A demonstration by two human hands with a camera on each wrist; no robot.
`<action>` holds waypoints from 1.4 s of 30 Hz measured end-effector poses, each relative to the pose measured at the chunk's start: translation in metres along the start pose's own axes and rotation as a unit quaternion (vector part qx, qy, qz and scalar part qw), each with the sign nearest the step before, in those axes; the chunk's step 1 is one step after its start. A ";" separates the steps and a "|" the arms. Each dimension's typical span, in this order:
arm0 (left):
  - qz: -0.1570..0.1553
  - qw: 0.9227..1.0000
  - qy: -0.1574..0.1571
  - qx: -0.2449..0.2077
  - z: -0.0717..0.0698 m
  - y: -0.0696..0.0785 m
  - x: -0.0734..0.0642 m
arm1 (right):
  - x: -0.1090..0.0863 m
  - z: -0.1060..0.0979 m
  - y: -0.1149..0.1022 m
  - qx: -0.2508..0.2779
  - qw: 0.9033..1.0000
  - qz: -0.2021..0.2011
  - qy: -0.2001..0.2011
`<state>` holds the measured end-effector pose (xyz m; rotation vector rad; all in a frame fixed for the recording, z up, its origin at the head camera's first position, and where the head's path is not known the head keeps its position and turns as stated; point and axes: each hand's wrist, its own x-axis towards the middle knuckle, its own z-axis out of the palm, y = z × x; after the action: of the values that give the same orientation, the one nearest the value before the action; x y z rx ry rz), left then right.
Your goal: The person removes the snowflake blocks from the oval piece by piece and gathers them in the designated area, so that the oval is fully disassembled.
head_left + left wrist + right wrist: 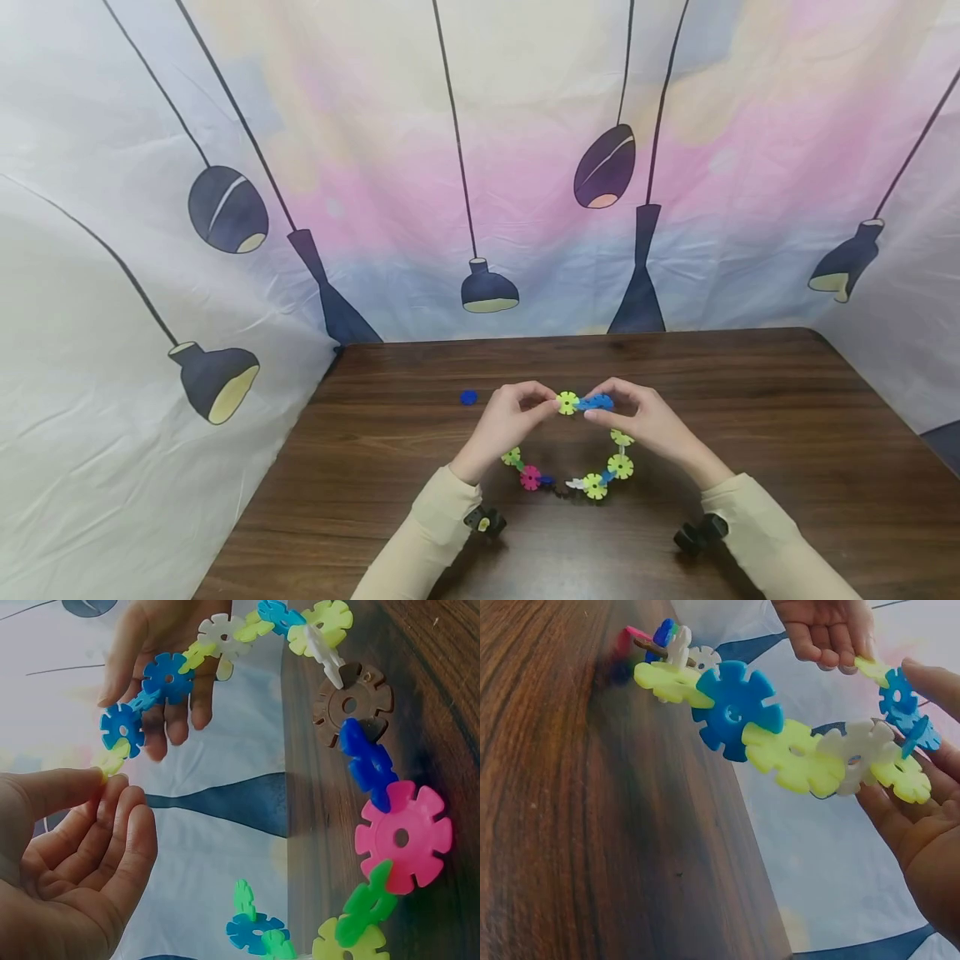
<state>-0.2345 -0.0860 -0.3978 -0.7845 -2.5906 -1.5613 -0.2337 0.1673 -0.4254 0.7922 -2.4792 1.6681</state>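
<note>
A chain of slotted plastic snowflake discs hangs in a loop between both hands. My left hand pinches the yellow-green disc at one end between thumb and fingertips. Beside it, my right hand grips the linked blue discs between thumb and fingers. The chain's lower part has a pink disc, a brown disc, a dark blue disc and a white disc. In the left wrist view, a blue disc with green ones forms a tail below the left hand.
A loose dark blue disc lies on the brown wooden table, left of the hands. A cloth printed with hanging lamps stands behind the table's far edge. Each wrist carries a small black camera.
</note>
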 end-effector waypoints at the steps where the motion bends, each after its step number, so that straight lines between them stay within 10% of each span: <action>1: 0.000 1.000 -0.001 -0.003 0.000 0.000 0.000 | 0.000 0.000 0.000 0.004 1.000 -0.001 0.000; 22: -0.027 0.999 -0.009 0.020 0.002 0.009 0.001 | -0.002 -0.001 -0.005 0.004 1.000 0.001 -0.009; 42: 0.012 0.999 0.009 0.034 -0.003 0.011 -0.013 | -0.006 0.012 -0.008 -0.013 0.995 -0.102 0.018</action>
<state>-0.2191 -0.0894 -0.3909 -0.7896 -2.5962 -1.4588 -0.2221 0.1564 -0.4257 0.9669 -2.3027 1.5629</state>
